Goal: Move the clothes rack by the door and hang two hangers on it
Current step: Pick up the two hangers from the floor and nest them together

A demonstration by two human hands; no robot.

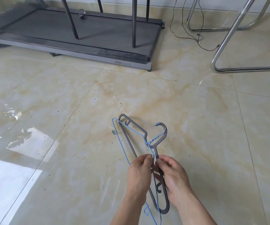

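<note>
1. The person's left hand (139, 177) and right hand (174, 174) meet at about 6 o'clock, low over the glossy beige marble-patterned floor tiles (66, 103).
2. Left fingers (147, 159) are clamped on the thin blue wire hanger (122, 148).
3. Right fingers (159, 160) are pinched on the dark grey plastic hanger (131, 147).
4. The two hangers overlap, hooks together pointing toward 1 o'clock.
5. The shiny chrome tubular clothes rack (228, 38) stands at 2 o'clock, well apart.
6. A grey flat treadmill (82, 34) lies at 11 o'clock.
</note>
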